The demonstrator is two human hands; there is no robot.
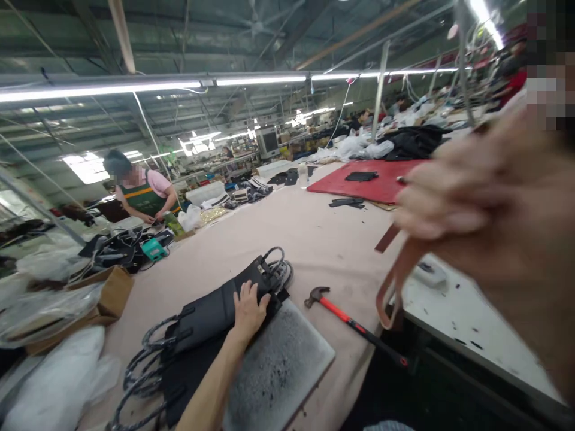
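Note:
My left hand (pixel 250 308) lies with fingers spread on a pile of black bags (pixel 211 308) with grey-and-black braided handles. Partly beneath the pile is a grey slab (pixel 283 365) with a worn, speckled surface. At the right, close to the camera and blurred, my right hand (pixel 453 185) is raised, its fingers closed on a brown strap (pixel 390 293) that hangs in a loop. Between the two hands, a claw hammer (pixel 341 314) with a red and black handle lies at the table edge, its handle end jutting out.
A cloth-covered table (pixel 314 239) stretches ahead. A red board (pixel 368 179) bearing black pieces lies at the back right. Plastic wrap and a cardboard box (pixel 114 293) stand left. Across the table, a person in a green apron (pixel 146 194) works. A white surface (pixel 476 317) lies right.

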